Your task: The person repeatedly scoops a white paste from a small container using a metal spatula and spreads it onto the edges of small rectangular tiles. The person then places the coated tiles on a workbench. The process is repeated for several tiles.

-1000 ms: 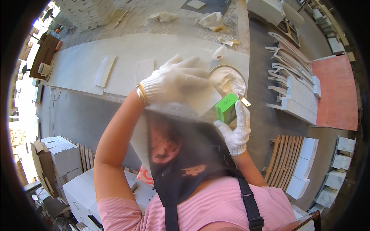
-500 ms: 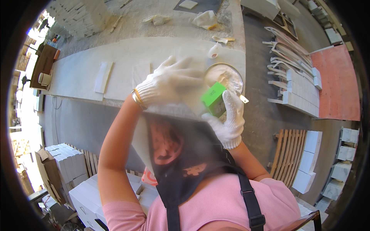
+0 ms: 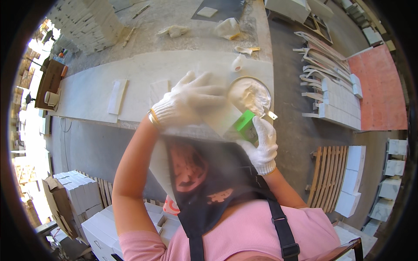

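My right hand (image 3: 262,148), in a white knitted glove, grips a green rectangular block (image 3: 244,123) that looks like a sanding block. Thumb and fingers are on opposite sides of it, close to the table's near edge. My left hand (image 3: 187,100), gloved the same way, lies palm down with its fingers stretched out on a pale flat piece, whose outline is hazy here. Just beyond the block stands a round tin (image 3: 231,82) of creamy white paste, with the pale handle of a tool (image 3: 272,115) sticking out over its rim.
A small white bottle (image 3: 237,63) and a scraper (image 3: 246,50) lie beyond the tin. White strips (image 3: 117,96) rest on the table (image 3: 87,82) to the left. Gloves or cloths (image 3: 227,28) and stacked tiles (image 3: 85,26) are farther back. Right of the table stands a wooden pallet (image 3: 327,176).
The green block and my right hand have come slightly nearer to me, away from the tin. My left hand stays flat in about the same place. The whole view has shifted a little.
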Motion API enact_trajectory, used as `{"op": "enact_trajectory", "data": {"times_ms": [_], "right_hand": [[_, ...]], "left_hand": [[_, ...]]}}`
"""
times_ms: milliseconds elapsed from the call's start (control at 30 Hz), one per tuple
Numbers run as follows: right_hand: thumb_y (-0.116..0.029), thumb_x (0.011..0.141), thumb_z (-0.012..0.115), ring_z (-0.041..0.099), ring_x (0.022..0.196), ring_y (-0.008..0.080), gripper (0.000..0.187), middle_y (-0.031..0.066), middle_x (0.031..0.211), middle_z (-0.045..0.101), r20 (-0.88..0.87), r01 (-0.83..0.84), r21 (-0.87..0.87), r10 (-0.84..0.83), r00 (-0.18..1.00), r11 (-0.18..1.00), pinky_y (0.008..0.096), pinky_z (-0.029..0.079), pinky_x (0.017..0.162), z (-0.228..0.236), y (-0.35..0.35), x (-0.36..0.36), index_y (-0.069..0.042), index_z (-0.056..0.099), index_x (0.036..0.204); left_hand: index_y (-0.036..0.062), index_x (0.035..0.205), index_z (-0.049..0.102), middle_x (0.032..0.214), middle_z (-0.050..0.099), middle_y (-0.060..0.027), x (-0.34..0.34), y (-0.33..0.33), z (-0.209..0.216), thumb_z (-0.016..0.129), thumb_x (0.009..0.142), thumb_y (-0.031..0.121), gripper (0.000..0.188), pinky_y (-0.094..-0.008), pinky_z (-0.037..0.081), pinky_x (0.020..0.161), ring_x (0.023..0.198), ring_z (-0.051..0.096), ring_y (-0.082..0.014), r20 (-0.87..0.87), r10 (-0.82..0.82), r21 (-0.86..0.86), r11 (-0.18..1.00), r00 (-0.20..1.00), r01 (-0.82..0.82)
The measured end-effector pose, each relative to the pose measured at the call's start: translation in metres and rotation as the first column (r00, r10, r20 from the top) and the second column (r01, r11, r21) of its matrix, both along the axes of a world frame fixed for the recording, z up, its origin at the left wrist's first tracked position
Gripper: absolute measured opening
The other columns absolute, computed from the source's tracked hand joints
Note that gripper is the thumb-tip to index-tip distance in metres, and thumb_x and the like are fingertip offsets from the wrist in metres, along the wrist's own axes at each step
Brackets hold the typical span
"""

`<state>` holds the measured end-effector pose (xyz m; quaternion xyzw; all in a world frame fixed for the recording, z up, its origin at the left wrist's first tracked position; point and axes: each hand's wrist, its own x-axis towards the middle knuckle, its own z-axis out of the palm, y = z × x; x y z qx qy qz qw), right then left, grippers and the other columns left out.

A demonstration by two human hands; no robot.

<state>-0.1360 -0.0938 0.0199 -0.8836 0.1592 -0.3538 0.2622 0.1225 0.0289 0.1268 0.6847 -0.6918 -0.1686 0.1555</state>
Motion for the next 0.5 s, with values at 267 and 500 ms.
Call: {"op": "enact_trajectory", "data": {"times_ms": [267,500], "right_hand": [[-0.037,0.089,0.076,0.056,0.128,0.0224,0.086,0.0125,0.145,0.055,0.116,-0.169,0.832,0.132,0.984,0.529,0.0359,0.042,0.109,0.017,-0.033,-0.017,0.001,0.038,0.156],[-0.044,0.091,0.071,0.051,0.134,0.0221,0.084,0.0112,0.148,0.053,0.262,-0.290,0.949,0.207,0.943,0.120,0.0355,0.038,0.113,0.030,-0.044,0.023,0.001,0.040,0.155]], "left_hand": [[0.0262,0.133,0.069,0.160,0.045,0.0003,-0.007,0.019,-0.010,0.072,0.078,0.012,0.057,-0.0508,0.032,0.122,0.151,0.031,-0.0400,0.034,0.163,-0.052,0.986,0.986,-0.161],[0.0166,0.143,0.058,0.159,0.040,-0.0199,-0.039,0.012,-0.043,0.065,0.093,0.041,0.056,-0.0544,0.037,0.115,0.145,0.035,-0.0500,-0.183,0.617,-0.189,0.742,0.766,-0.643]]}}
